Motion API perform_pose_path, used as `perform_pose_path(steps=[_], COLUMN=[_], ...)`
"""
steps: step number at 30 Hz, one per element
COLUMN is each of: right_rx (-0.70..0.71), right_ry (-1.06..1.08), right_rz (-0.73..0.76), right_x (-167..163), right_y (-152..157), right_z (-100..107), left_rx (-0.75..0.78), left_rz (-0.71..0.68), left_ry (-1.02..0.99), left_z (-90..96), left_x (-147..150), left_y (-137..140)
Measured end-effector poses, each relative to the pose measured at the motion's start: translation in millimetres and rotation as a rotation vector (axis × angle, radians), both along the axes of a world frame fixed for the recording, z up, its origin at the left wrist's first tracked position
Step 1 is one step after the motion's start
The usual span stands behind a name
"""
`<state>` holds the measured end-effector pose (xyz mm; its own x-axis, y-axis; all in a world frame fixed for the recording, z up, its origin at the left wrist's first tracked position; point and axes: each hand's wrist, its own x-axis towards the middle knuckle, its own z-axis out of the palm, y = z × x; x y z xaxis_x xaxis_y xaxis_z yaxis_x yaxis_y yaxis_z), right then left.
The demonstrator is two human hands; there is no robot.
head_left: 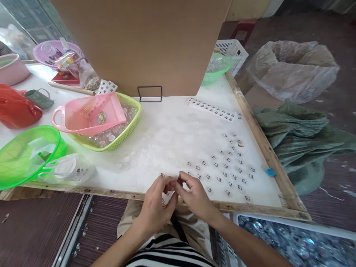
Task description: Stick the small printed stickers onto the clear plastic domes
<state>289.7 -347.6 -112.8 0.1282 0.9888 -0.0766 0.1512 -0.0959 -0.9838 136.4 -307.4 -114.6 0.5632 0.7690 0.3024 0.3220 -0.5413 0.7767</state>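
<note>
printed stickers (pixel 224 174) on wood-edged white tabletop (pixel 161 129), left fingers (pixel 164 181) and right fingers (pixel 189 179) tight on pale piece (pixel 175 179), brown floor (pixel 30 226) below

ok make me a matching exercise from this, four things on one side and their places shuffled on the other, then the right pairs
Things
1. left hand
2. pink scoop
3. small blue piece
4. printed strip

Places
A. on the wooden edge
B. near the lower right corner of the brown cardboard
C. fingers close to those of the right hand
D. on top of the yellow-green basket

Pairs: 1-C, 2-D, 3-A, 4-B
</note>
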Motion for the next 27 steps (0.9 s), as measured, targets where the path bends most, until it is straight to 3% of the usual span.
perform_pose_path(steps=[4,7,11,14,17,23,27], right_rx=[-0.028,-0.023,0.010,0.024,0.079,0.112,0.112], right_ry=[0.083,0.133,0.023,-0.014,0.018,-0.087,-0.107], right_rz=[0.040,0.059,0.005,0.003,-0.096,-0.075,-0.077], right_x=[4.4,6.7,5.2,2.7,0.2,0.0,0.7], right_y=[3.9,4.6,4.8,4.1,2.2,-0.1,1.5], right_z=[-4.6,-5.8,-5.8,-5.7,-6.5,-8.0,-8.3], left_rx=[0.007,-0.199,-0.433,-0.411,-0.361,-0.577,-0.573], left_rz=[0.140,0.133,0.080,0.015,0.010,0.080,0.056], left_ry=[-0.060,-0.117,-0.135,-0.062,-0.006,-0.054,-0.080], left_z=[2.1,-0.6,1.7,6.6,9.3,12.8,12.7], left_x=[-9.7,-17.3,-21.5,-22.6,-23.3,-22.5,-20.2], left_y=[6.4,10.5,11.5,14.0,16.7,15.2,17.6])
